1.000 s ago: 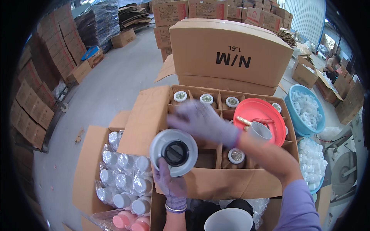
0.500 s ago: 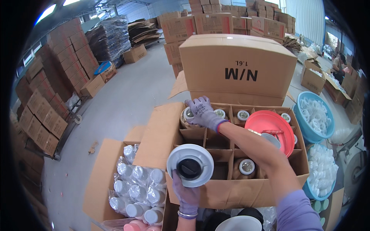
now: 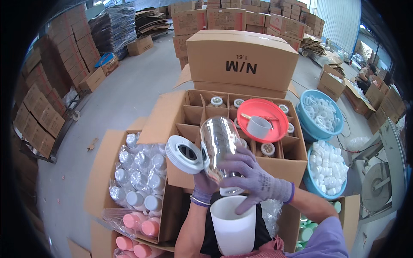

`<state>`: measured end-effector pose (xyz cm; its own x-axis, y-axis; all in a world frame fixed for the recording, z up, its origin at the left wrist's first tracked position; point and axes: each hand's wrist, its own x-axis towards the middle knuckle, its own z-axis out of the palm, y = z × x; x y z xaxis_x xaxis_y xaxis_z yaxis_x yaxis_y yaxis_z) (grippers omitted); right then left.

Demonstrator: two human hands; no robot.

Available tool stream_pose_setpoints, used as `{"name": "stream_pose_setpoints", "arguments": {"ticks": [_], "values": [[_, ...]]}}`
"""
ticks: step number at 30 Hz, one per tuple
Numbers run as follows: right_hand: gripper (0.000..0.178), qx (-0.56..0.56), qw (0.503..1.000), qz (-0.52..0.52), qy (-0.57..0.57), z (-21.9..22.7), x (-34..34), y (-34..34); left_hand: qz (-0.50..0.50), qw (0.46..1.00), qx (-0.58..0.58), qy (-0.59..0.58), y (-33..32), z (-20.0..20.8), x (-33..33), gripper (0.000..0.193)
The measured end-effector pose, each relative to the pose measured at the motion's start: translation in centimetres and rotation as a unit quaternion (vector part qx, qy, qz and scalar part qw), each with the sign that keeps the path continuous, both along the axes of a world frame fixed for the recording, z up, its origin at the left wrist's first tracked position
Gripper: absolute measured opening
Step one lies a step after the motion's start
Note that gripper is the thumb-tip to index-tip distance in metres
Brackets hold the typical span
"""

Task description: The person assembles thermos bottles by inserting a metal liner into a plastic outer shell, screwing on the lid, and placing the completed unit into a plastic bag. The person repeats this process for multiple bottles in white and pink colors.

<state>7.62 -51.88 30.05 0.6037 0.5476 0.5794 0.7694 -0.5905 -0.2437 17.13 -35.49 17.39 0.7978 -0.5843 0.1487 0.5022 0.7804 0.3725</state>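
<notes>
My gloved left hand (image 3: 204, 182) grips a white round flask top (image 3: 175, 161) with a black centre, tilted over the box's near edge. Beside it, a mirror-like silver glass flask liner (image 3: 219, 135) leans at a slant. My gloved right hand (image 3: 258, 178) is closed around its lower part, the fingers slightly blurred. The liner's narrow end points down, above a white cylindrical cup-like shell (image 3: 234, 223) standing open in front of me. My right thumb reaches over that shell's rim. Whether the left fingers also touch the liner is hidden.
A divided carton (image 3: 279, 165) holds several capped liners; a red plate (image 3: 262, 133) with a grey cup lies on it. To the right stand blue basins (image 3: 342, 124) of white parts and a machine (image 3: 378, 180). Bagged white-capped bottles (image 3: 140, 176) fill a carton on the left.
My right hand has come back from the carton's far left compartment, now with the silver liner. The left hand has tilted the white flask top sideways. The view has shifted, showing more of the white shell.
</notes>
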Motion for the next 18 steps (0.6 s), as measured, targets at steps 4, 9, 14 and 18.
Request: {"name": "stream_pose_setpoints", "arguments": {"ticks": [4, 9, 14, 18], "values": [[0.045, 0.206, 0.966, -0.108, 0.114, -2.3, -4.3, -1.4, 0.146, 0.856, 0.381, -0.318, 2.8, -2.8, -4.1, 0.053], [0.064, 0.488, 0.764, -0.093, 0.412, -7.8, -7.1, -0.5, 0.010, 0.939, 0.279, -0.201, 6.1, -3.9, -10.7, 0.049], [0.044, 0.248, 0.763, -0.018, 0.596, -8.9, -7.4, -0.6, 0.254, 0.769, 0.499, -0.309, 8.8, -4.4, -12.7, 0.052], [0.040, -0.081, 0.802, -0.118, 0.580, -6.6, -5.8, 1.5, 0.173, 0.962, 0.208, 0.039, 8.8, -1.2, -10.1, 0.048]]}}
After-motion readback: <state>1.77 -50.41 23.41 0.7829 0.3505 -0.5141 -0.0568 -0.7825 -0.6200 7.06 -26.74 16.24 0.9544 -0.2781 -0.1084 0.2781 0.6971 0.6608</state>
